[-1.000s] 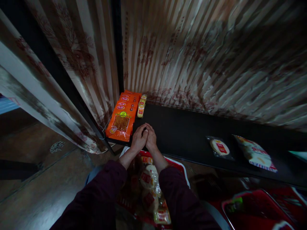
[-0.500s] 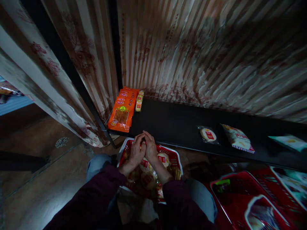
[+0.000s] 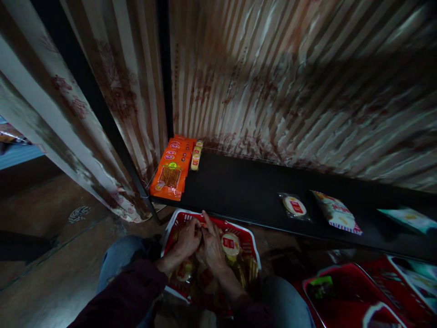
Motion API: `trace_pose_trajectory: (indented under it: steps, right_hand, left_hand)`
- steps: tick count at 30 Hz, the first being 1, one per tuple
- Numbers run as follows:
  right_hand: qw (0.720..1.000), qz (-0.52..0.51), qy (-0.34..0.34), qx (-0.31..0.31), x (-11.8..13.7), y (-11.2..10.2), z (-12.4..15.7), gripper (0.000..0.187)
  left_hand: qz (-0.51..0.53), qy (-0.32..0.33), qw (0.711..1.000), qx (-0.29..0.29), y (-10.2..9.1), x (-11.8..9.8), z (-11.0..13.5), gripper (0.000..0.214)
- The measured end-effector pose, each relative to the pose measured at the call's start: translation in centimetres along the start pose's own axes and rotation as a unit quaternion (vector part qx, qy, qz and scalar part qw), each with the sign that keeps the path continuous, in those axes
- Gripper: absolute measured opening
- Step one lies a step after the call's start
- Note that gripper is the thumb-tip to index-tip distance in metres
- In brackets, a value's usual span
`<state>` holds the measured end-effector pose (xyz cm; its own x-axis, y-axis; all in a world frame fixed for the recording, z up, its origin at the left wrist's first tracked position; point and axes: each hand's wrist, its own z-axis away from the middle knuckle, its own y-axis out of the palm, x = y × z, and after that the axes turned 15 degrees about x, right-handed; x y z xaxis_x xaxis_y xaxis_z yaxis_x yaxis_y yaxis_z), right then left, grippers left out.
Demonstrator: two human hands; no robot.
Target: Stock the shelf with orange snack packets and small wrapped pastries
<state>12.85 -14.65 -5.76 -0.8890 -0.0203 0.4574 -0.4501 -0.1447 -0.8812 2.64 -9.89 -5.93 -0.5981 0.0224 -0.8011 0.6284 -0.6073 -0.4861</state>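
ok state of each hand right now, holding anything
Left hand: fingers curled, over the basket; cannot tell if it holds anything.
Right hand: one finger extended, beside the left hand; cannot tell what it holds.

Left hand (image 3: 189,238) and right hand (image 3: 212,246) overhang a basket (image 3: 247,240) (red).

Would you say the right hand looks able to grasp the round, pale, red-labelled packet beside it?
Probably yes: the packet lies uncovered in the red plastic basket, close beside the right hand.
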Motion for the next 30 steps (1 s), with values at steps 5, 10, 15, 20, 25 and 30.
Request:
trace_pose_trajectory:
  steps: [5, 10, 15, 20, 25, 30]
  right_hand:
    - [0.999, 0.007, 0.034, 0.008, -0.9, 2.1, 0.6, 0.041]
    - [0.997, -0.034, 0.013, 0.061, -2.1, 4.1, 1.3, 0.044]
    - [0.996, -0.030, 0.039, 0.074, -2.6, 4.5, 1.1, 0.033]
    - [0.997, -0.025, 0.040, 0.065, -2.8, 4.7, 1.1, 0.038]
    - [0.996, -0.023, 0.041, 0.074, -2.7, 4.6, 0.9, 0.038]
    - [0.997, -0.002, 0.063, 0.042, -3.4, 4.4, 0.7, 0.036]
  left_hand:
    - [-0.080, -0.013, 0.996, 0.039, -0.1, 0.5, 0.2, 0.018]
    - [-0.163, -0.050, 0.982, 0.085, -0.5, 2.1, 0.3, 0.027]
    - [-0.169, -0.096, 0.976, 0.102, -0.5, 3.9, -0.6, 0.034]
    - [-0.154, -0.110, 0.975, 0.119, 0.2, 4.8, -1.6, 0.043]
    - [-0.144, -0.094, 0.978, 0.118, 1.1, 4.9, -2.3, 0.054]
    - [-0.123, -0.119, 0.981, 0.095, 1.8, 4.6, -3.5, 0.047]
